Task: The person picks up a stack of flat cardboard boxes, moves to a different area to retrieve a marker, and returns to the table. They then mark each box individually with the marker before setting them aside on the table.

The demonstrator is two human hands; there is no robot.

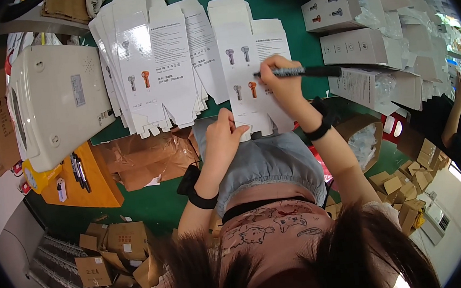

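A flat, unfolded white box (244,102) printed with small handheld fans lies on the green table in front of me. My left hand (220,139) pinches its lower left corner between thumb and fingers. In my right hand (282,80) is a black marker (318,71), held like a pen. Its tip points left, at or just above the printed face near the fan pictures; I cannot tell whether it touches. Beside this box on the left lies an overlapping stack of similar flat boxes (172,86).
Folded white boxes (334,9) with clear plastic inside stand at the right. A beige machine (60,105) sits at the left, with several pens (80,172) on an orange surface below it. Brown cartons (126,240) fill the lower left. Another person's arm (454,108) shows at far right.
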